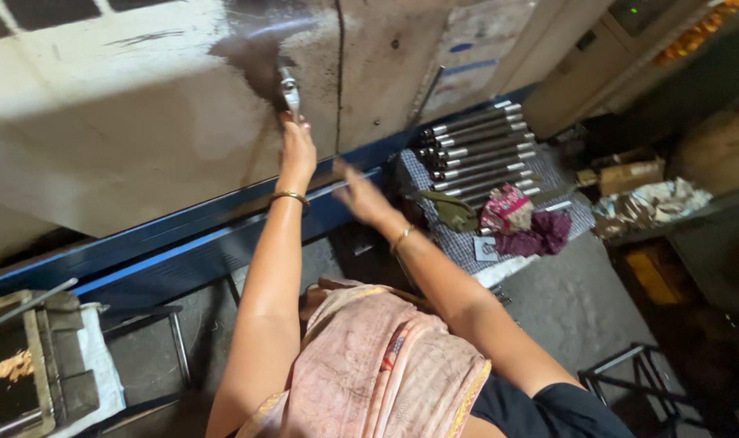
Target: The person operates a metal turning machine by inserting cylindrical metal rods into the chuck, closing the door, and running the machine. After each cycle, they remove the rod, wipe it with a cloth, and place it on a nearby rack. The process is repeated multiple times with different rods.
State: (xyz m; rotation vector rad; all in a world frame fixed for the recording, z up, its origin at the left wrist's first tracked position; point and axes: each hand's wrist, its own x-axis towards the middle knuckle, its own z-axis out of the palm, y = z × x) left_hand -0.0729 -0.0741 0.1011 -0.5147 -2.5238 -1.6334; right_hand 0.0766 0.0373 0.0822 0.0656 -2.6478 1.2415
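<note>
left hand (296, 150): fingers wrapped around metal handle (289, 89) on far machine door (142, 105) | right hand (359, 195): blurred, finger state unclear, near steel rods (479, 150) at right

brown carton (629, 174) right | green screen (635, 11) top | white label (484, 248)

Both arms are bare from shoulder to wrist; no sleeves reach the forearms. The left hand (298, 148) carries a thin gold-coloured bangle (290, 195) just below it at the wrist. The right hand (361, 197), blurred, has a like gold-coloured bangle (401, 238) at its wrist. Nearer the body than both hands, a pale pink patterned scarf (369, 369) with a yellow and orange edge drapes over the chest. A dark short-sleeved top (548, 410) shows beneath it at the right shoulder.
</note>
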